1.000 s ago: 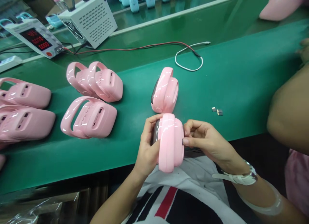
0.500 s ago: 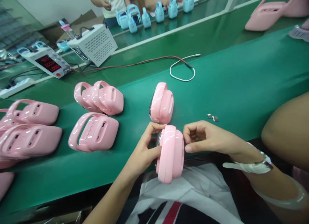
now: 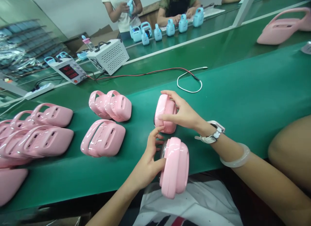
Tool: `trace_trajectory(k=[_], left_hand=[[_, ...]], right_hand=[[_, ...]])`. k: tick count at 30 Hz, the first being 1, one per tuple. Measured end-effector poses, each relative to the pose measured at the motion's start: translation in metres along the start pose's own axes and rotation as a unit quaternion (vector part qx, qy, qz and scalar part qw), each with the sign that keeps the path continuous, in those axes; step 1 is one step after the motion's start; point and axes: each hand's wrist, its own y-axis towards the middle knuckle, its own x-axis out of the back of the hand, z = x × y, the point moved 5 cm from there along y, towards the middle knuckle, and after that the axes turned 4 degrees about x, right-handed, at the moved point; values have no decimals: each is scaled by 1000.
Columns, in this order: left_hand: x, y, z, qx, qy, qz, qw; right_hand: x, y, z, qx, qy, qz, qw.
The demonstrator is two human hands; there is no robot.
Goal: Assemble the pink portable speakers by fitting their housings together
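Two pink casings are in hand. Our left hand (image 3: 148, 164) grips the near pink casing (image 3: 176, 167), thumb on its glossy rim and fingers (image 3: 155, 138) closed against its dark left face. This casing is upright at the near edge of the tabletop (image 3: 243, 99), its lower half past that edge and over our lap. Our right hand (image 3: 182, 114) reaches forward and clamps the far pink casing (image 3: 163, 114), fingers curled over its top and thumb pressed on its near side. That casing stands upright on the tabletop just behind the near one; the two are close but apart.

To our left, a flat-lying casing (image 3: 103, 142) sits near the left hand with a strip of green between them. A pair of casings (image 3: 110, 104) lies behind it.

To our right, a broad stretch of green runs from the right wrist to another person's bare arm (image 3: 289, 148) at the picture's border. Beyond the far casing, a white cable loop (image 3: 189, 86) lies well apart from the hand. A white vented box (image 3: 109, 55) stands on the far strip, past the belt's far edge.
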Motion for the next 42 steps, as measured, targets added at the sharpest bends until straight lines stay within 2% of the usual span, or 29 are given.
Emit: trace_trajectory(k=[2, 4, 7, 10, 13, 17, 20, 27, 33, 38, 42], left_hand=[[6, -2, -2, -26, 48, -39, 998], [14, -2, -4, -40, 82, -52, 994], [18, 0, -3, -18, 101, 3, 995], [15, 3, -4, 8, 111, 57, 992], [8, 7, -7, 18, 112, 86, 990], [3, 8, -7, 24, 93, 94, 991], [3, 6, -5, 33, 74, 88, 993], [1, 3, 2, 41, 32, 78, 996], [-2, 0, 11, 59, 6, 71, 996], [-4, -1, 11, 57, -5, 67, 996], [3, 1, 7, 36, 5, 70, 997]], right_hand=[[7, 3, -5, -8, 20, 30, 999], [12, 3, -7, -18, 49, 67, 996], [12, 1, -7, -15, 75, 103, 992], [7, -4, -9, -7, 86, 109, 990], [7, -8, -18, -32, 169, 94, 980], [17, -13, -31, -103, 318, 15, 943], [22, -14, -33, -135, 361, -22, 922], [14, -15, -34, -174, 331, -21, 927], [13, -14, -38, -178, 352, -33, 918], [13, -13, -40, -198, 341, -26, 919], [15, -13, -41, -202, 348, 5, 916]])
